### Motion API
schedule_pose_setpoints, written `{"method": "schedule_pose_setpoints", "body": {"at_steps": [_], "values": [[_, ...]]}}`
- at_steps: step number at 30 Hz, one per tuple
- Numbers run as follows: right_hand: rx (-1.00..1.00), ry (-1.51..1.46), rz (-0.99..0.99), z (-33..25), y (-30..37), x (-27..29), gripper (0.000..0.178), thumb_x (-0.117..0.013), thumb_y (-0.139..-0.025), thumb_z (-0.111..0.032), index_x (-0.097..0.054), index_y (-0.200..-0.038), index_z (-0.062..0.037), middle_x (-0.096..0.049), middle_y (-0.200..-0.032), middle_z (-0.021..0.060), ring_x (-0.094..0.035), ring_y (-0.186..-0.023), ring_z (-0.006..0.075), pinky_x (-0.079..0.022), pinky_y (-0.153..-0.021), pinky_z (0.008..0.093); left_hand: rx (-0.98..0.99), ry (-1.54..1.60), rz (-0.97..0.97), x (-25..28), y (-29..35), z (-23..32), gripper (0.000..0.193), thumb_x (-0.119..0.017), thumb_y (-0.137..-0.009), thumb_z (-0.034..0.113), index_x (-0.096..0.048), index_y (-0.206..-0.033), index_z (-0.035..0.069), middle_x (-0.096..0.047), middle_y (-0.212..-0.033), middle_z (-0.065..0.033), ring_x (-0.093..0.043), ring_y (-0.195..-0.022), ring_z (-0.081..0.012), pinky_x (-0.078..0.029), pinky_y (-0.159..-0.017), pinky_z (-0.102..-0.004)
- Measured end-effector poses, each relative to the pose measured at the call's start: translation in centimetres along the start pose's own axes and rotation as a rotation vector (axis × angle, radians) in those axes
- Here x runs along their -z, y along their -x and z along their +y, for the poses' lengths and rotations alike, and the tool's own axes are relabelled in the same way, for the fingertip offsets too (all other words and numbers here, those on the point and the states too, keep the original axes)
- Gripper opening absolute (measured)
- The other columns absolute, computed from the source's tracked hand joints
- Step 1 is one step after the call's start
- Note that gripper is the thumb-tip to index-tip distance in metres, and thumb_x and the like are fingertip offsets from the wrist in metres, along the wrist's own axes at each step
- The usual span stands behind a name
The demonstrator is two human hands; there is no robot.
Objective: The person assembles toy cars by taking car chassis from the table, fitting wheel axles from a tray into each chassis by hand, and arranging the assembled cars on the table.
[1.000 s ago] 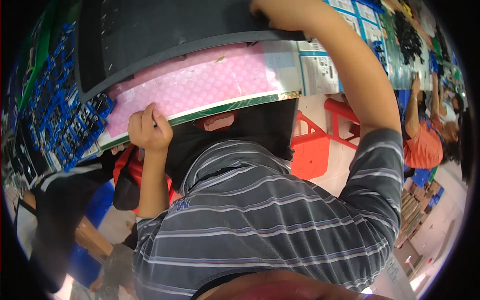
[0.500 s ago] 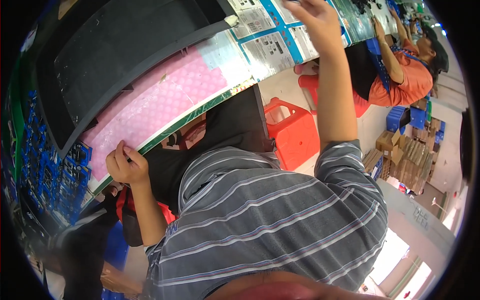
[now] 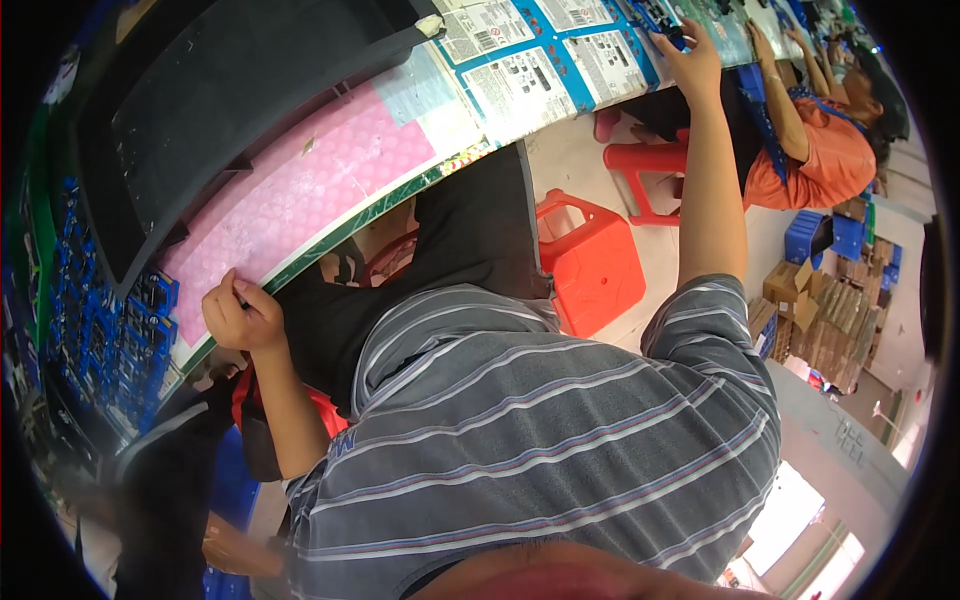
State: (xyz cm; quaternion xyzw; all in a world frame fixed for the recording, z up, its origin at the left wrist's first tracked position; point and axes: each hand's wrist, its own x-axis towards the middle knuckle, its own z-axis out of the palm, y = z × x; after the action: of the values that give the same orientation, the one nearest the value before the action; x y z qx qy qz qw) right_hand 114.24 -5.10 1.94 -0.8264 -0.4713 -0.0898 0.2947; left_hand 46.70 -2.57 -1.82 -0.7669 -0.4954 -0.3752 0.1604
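My left hand (image 3: 243, 315) rests at the near edge of the table, beside the pink bubble-wrap mat (image 3: 310, 180). Its fingers are curled together, and a small dark spot shows between them; what it is, I cannot make out. My right arm is stretched far out to the right. There my right hand (image 3: 692, 62) has thumb and fingers around a small blue-and-black piece (image 3: 660, 18) at the far end of the table. Printed blue-and-white card sheets (image 3: 515, 88) lie between the mat and that hand.
A large black tray-like frame (image 3: 270, 90) covers the back left of the table. Many blue parts (image 3: 110, 310) are heaped at the left. A red stool (image 3: 595, 270) stands below the table. A co-worker in orange (image 3: 810, 150) works at the right; cardboard boxes (image 3: 795, 290) are behind.
My right hand has moved right and down, from above the printed sheets to the blue-and-black piece. My left hand has shifted slightly left with the view and stays curled.
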Motion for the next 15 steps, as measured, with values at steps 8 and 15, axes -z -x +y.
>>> {"method": "schedule_pose_setpoints", "body": {"at_steps": [8,15], "values": [[0.223,0.161,0.290,-6.9,1.7,1.8,0.059,-0.081,-0.078,-0.037,-0.064,-0.116,0.0042,-0.064,-0.113,0.0238,-0.060,-0.108,0.0399,-0.046,-0.097,0.0446,0.042,-0.018,0.023,0.1,0.5,-0.3,0.010,-0.062,-0.080,0.010,-0.068,-0.086,0.005,-0.059,-0.073,-0.0113,-0.058,-0.064,-0.0318,-0.045,-0.057,-0.0412],[0.103,-0.712,-0.253,-23.0,7.8,-1.6,0.042,-0.075,-0.088,-0.019,-0.063,-0.122,0.0011,-0.065,-0.115,0.0130,-0.063,-0.106,0.0208,-0.052,-0.088,0.0320,0.091,0.048,0.035,0.6,0.7,-0.5,0.014,-0.062,-0.076,0.004,-0.069,-0.088,0.005,-0.058,-0.072,-0.0094,-0.058,-0.062,-0.0277,-0.045,-0.056,-0.0371]]}}
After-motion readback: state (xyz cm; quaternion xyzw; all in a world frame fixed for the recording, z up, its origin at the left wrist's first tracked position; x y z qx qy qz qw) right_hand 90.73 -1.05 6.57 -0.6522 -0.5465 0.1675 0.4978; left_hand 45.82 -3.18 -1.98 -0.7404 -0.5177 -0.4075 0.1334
